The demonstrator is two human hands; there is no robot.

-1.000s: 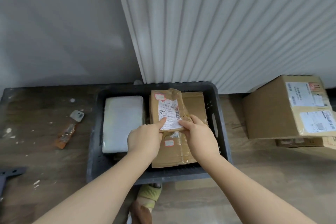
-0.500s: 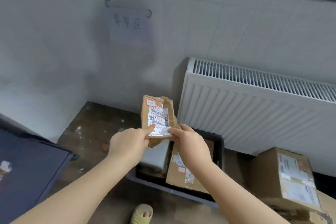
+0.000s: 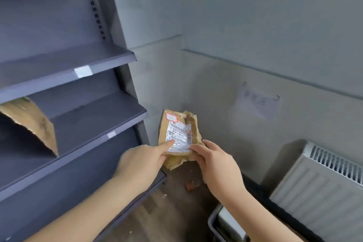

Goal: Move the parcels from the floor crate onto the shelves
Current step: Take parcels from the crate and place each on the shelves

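Observation:
A small crumpled brown parcel [image 3: 179, 133] with a white label and a red-edged sticker is held upright in front of me, just right of the shelves. My left hand [image 3: 141, 161] grips its lower left edge, thumb on the label. My right hand [image 3: 214, 161] grips its lower right edge. The dark grey shelf unit [image 3: 102, 118] fills the left side. The grey floor crate [image 3: 215, 222] shows only a corner at the bottom right, with a white parcel [image 3: 229, 220] inside.
A brown cardboard parcel [image 3: 29, 122] lies on the middle shelf at the far left. A white radiator [image 3: 324, 186] stands on the right by the wall. The wooden floor [image 3: 157, 214] below has small bits of debris. A paper sheet [image 3: 257, 102] hangs on the wall.
Both hands have lifted the small brown parcel out of the crate and carried it up and left. My view has swung from the crate to the shelf unit.

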